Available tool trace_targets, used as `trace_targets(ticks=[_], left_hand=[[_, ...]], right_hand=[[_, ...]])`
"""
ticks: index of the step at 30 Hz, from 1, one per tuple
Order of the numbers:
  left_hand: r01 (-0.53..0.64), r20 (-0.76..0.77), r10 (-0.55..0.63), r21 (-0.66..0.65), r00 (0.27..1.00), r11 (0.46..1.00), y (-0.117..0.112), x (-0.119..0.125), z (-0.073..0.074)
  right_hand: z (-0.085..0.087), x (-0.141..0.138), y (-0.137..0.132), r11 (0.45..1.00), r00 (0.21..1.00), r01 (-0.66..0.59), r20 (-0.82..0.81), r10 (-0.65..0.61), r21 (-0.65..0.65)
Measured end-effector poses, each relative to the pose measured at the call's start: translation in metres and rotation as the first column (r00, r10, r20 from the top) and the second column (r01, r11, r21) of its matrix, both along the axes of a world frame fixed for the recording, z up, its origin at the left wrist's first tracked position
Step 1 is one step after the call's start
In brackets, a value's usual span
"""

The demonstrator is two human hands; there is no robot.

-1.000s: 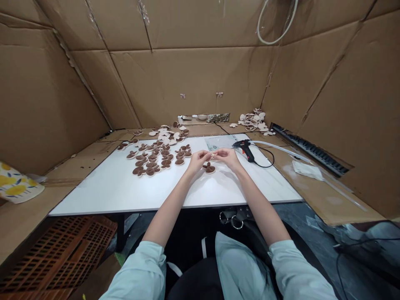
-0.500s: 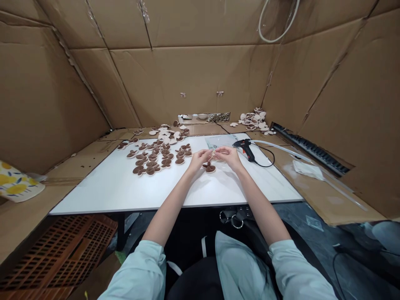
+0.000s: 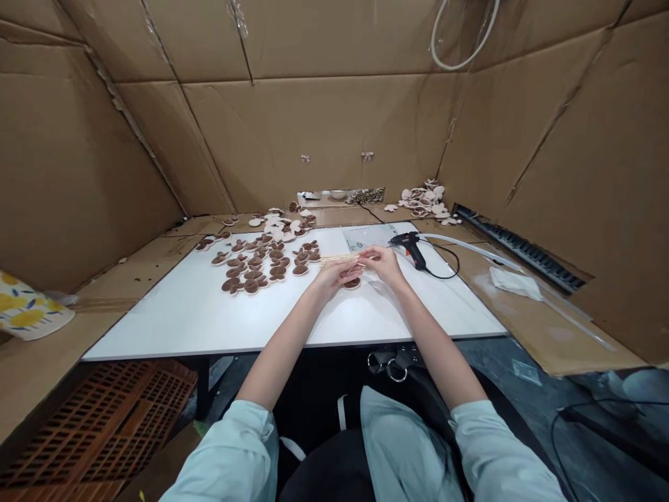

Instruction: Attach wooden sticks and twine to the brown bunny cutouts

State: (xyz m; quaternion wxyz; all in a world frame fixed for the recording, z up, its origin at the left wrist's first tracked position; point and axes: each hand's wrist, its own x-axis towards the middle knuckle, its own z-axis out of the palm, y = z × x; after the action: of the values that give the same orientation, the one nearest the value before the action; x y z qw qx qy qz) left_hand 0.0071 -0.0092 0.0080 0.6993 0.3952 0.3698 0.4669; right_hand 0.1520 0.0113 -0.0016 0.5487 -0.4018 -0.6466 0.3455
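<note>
My right hand (image 3: 383, 265) is closed on a bundle of thin pale sticks (image 3: 339, 259) that points left over the white table (image 3: 178, 314). My left hand (image 3: 333, 276) sits just below the sticks with its fingers curled, pressing on a brown and cream bear-shaped piece (image 3: 353, 283) lying on the table. Several more brown bear-shaped pieces (image 3: 256, 268) are laid out to the left of both hands.
A black glue gun (image 3: 410, 245) with its cord lies right of my hands, beside a clear packet (image 3: 363, 238). Cream pieces are piled at the back centre (image 3: 279, 223) and back right (image 3: 426, 202). Cardboard walls enclose the table. An orange crate (image 3: 99, 425) sits below left.
The sticks, held end-on between both hands before, now lie sideways pointing left in my right hand. My left hand has dropped onto the bear-shaped piece.
</note>
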Motion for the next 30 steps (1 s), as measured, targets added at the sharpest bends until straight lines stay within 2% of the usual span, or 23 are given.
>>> trace_targets(ticks=[4, 9, 15, 23, 30], left_hand=[[-0.019, -0.03, 0.018, -0.042, 0.999, 0.999, -0.0008, 0.0, 0.0031], [-0.023, -0.055, 0.021, -0.033, 0.998, 0.999, -0.0011, 0.0005, 0.0045], [-0.049, -0.066, 0.047, -0.027, 0.997, 0.998, 0.0011, 0.0001, 0.0032], [-0.033, -0.032, 0.034, 0.031, 0.999, 0.999, 0.0053, -0.0014, -0.0034], [-0.038, -0.042, 0.042, 0.092, 0.998, 0.995, 0.0037, -0.0019, -0.002]], right_hand=[[-0.0022, -0.0003, 0.0032, 0.998, 0.997, -0.055, -0.056, 0.054, -0.01], [-0.0008, -0.0022, 0.0034, 0.993, 0.987, -0.108, -0.125, 0.101, -0.052], [0.0044, -0.0029, -0.0004, 0.991, 0.986, -0.1, -0.146, 0.087, -0.089], [0.0046, -0.0046, -0.0026, 0.996, 0.988, -0.071, -0.14, 0.062, -0.06], [0.0045, -0.0037, -0.0024, 0.996, 0.992, -0.061, -0.115, 0.054, -0.06]])
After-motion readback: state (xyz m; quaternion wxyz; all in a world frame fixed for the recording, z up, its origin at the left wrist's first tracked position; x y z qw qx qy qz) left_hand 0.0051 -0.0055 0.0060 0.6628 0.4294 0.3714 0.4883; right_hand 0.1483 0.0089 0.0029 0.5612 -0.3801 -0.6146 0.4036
